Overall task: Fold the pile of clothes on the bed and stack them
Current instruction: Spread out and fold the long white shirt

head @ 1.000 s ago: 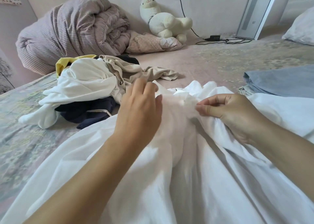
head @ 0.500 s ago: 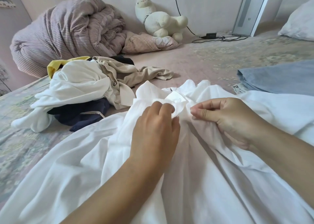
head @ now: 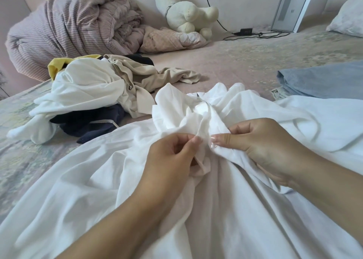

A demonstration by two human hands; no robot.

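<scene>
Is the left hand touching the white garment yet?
Touching. The head view shows the left hand pinching a fold of the white garment between thumb and fingers.

White garment (head: pixel 225 200) looks thin, matt, perhaps cotton.

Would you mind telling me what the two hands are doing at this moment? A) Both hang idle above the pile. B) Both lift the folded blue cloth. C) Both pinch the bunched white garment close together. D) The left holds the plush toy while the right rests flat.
C: the left hand and the right hand each pinch a fold of the white garment, fingertips nearly meeting at its gathered middle.
</scene>
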